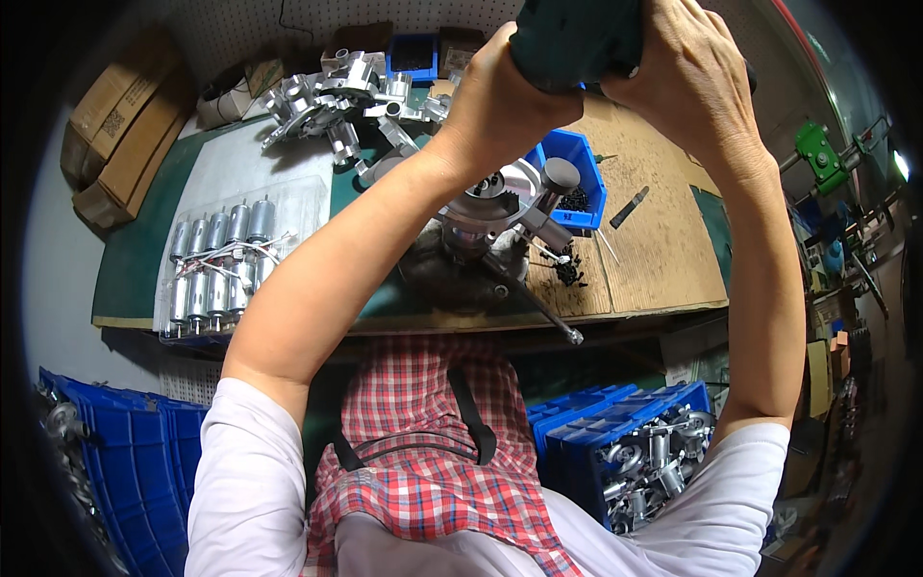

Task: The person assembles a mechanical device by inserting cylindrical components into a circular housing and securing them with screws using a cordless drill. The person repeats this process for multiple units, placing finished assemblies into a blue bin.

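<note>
Both my hands are raised at the top of the view around a dark green object (577, 43), cut off by the upper edge, so its kind does not show. My left hand (505, 101) grips it from the left side. Around its right side wraps my right hand (678, 82). Below them, a silver metal housing (495, 207) with a round opening sits on a grey vise-like holder (466, 269) at the bench's front. My left forearm partly hides the housing. A long metal bar (538, 303) slants from the holder past the bench edge.
A blue bin (586, 178) of small black screws stands behind the housing; loose screws (567, 269) and a dark marker-like tool (630, 207) lie on cardboard. Several motors (216, 260) fill a clear tray at left. Silver castings (346, 91) are piled behind. Blue crates (577, 433) stand below.
</note>
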A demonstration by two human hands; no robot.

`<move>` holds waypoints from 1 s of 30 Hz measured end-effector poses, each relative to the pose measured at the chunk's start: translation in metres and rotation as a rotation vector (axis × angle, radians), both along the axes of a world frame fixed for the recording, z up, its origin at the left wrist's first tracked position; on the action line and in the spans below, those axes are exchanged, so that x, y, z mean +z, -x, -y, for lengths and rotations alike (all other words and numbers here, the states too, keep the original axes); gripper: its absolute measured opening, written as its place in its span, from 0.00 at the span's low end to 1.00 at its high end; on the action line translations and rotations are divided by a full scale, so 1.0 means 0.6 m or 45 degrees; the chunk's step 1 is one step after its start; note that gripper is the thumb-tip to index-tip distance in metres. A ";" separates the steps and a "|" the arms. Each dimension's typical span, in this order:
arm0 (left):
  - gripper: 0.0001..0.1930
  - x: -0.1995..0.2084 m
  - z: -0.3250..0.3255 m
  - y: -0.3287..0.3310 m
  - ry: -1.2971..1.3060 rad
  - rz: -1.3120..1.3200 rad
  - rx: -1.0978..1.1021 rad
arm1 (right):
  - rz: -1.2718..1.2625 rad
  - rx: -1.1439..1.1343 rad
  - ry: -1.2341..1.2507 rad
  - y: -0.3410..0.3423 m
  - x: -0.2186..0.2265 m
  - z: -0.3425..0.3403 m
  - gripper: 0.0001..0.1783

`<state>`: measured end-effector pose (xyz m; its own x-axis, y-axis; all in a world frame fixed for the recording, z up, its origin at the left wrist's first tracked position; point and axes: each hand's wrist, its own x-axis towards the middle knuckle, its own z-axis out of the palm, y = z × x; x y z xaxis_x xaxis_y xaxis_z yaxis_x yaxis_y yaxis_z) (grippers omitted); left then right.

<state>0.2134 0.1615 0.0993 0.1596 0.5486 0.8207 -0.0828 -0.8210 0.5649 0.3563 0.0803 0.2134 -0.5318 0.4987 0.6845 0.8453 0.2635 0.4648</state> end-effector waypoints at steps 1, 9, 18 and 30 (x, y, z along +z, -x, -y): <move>0.22 -0.004 -0.001 -0.002 0.004 0.011 -0.001 | -0.023 -0.033 0.001 0.004 -0.002 0.002 0.32; 0.24 -0.014 -0.009 0.000 -0.021 0.029 -0.040 | -0.016 -0.136 -0.032 0.015 -0.008 0.004 0.29; 0.26 -0.019 -0.012 0.002 0.123 -0.031 -0.163 | 0.050 -0.090 -0.084 0.017 -0.017 0.020 0.29; 0.25 -0.018 0.011 0.009 0.068 0.002 -0.073 | 0.154 -0.102 -0.139 0.005 -0.011 0.013 0.29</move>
